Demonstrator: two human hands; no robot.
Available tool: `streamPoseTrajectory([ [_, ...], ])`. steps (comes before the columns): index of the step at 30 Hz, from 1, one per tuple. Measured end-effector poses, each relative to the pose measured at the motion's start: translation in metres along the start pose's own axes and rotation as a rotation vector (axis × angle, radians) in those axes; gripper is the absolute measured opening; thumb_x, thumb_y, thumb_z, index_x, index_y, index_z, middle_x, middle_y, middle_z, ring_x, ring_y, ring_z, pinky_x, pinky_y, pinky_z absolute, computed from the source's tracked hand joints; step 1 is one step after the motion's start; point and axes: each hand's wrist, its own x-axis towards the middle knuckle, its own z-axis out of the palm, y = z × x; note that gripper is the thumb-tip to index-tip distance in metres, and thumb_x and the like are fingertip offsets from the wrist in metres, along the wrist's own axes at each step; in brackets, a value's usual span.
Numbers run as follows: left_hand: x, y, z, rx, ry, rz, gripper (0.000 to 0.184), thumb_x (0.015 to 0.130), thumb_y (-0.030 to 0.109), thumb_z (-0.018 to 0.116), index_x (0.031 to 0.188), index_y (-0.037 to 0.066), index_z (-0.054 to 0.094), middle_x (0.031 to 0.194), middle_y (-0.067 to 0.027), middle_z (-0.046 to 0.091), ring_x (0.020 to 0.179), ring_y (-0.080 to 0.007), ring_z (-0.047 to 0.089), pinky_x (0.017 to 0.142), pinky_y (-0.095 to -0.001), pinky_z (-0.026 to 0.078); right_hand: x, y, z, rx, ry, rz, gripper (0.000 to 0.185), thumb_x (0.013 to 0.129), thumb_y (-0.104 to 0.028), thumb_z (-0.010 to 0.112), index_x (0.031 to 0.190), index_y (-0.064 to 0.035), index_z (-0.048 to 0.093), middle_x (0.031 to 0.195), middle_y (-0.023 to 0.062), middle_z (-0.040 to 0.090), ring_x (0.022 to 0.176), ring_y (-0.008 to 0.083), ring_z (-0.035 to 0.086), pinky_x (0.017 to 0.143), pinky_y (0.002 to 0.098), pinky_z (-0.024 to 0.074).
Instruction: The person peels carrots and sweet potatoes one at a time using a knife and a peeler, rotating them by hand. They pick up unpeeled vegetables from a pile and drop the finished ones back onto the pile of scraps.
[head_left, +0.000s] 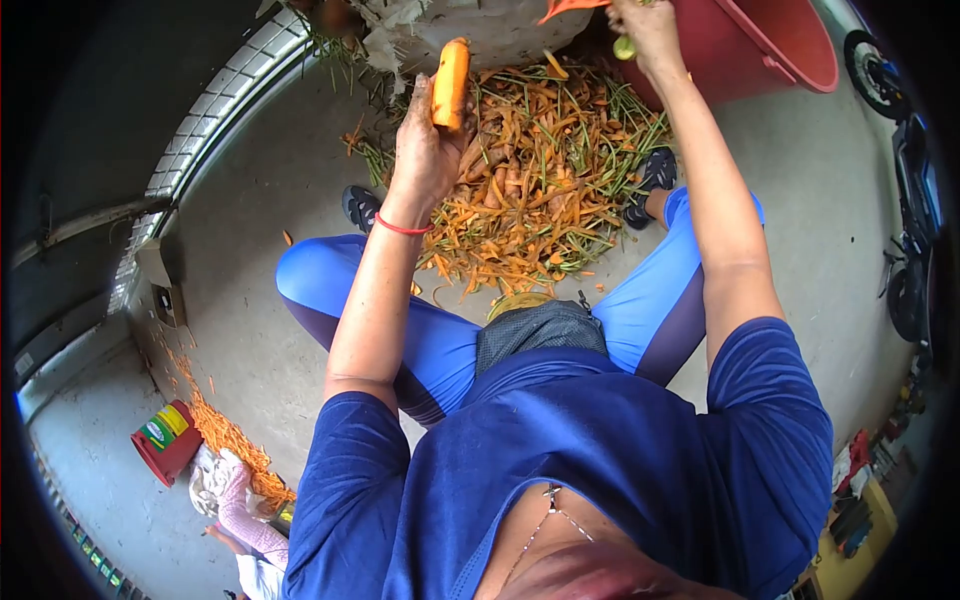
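Navy tee nearest cam, w/ thin chain + pendant at neckline. Blue leggings come next, knees spread L & R of the peel pile's near edge; dark shoes flank pile, 1 per side.

L hand, red band at wrist, is up over pile's far L part, fingers wrapped round a peeled orange carrot, held approx. upright. R hand is past pile's far R edge, curled round smth w/ a yellow-green end; can't tell what. Orange-red strip just beside its fingers.

Pile = orange peelings, green stems + some brownish unpeeled roots, all on grey floor. Whitish sack at pile's far side; big red tub far R of it. Motorbike well R of pile. Well L of pile, toward wearer's side: orange shreds, small red bkt, 2nd person's pink sleeve.
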Motion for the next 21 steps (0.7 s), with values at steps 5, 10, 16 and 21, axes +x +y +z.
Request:
streamPoseTrajectory([
  [5, 0.001, -0.009, 0.006, -0.02, 0.039, 0.06, 0.034, 0.101, 0.028, 0.047, 0.129, 0.008, 0.047, 0.123, -0.0065, 0.056, 0.106, -0.0189, 0.059, 0.089, -0.036, 0.053, -0.067, -0.011, 0.053, -0.071, -0.366, 0.187, 0.029, 0.082, -0.038, 0.076, 0.086, -0.0102, 0.068, 0.063, -0.0073, 0.053, 0.054, 0.0003, 0.048, 0.049, 0.0162, 0.0376],
  [10, 0.002, -0.012, 0.004, -0.008, 0.069, 0.053, 0.034, 0.102, 0.026, 0.046, 0.131, 0.008, 0.047, 0.126, -0.008, 0.055, 0.109, -0.0199, 0.059, 0.092, -0.036, 0.052, -0.07, -0.002, 0.059, -0.13, -0.42, 0.135, 0.03, 0.083, -0.039, 0.075, 0.091, -0.0106, 0.07, 0.063, -0.0071, 0.054, 0.055, 0.0006, 0.048, 0.051, 0.0183, 0.0392],
  [16, 0.006, -0.013, -0.004, 0.062, -0.122, -0.037, 0.04, 0.101, 0.032, 0.047, 0.128, 0.002, 0.047, 0.113, -0.0094, 0.059, 0.097, -0.0192, 0.062, 0.082, -0.0322, 0.053, -0.032, -0.02, 0.028, -0.174, -0.248, 0.167, 0.03, 0.086, -0.033, 0.073, 0.076, -0.01, 0.056, 0.057, -0.0035, 0.05, 0.043, 0.0046, 0.043, 0.037, 0.0198, 0.032],
  [21, 0.007, -0.006, -0.002, 0.0, -0.132, 0.018, 0.046, 0.1, 0.038, 0.047, 0.127, 0.001, 0.047, 0.104, -0.0122, 0.06, 0.089, -0.0181, 0.06, 0.076, -0.0309, 0.053, 0.001, -0.01, -0.003, -0.159, 0.154, 0.057, 0.03, 0.085, -0.032, 0.073, 0.075, -0.0093, 0.056, 0.056, -0.0025, 0.049, 0.041, 0.0057, 0.042, 0.033, 0.0214, 0.0306],
])
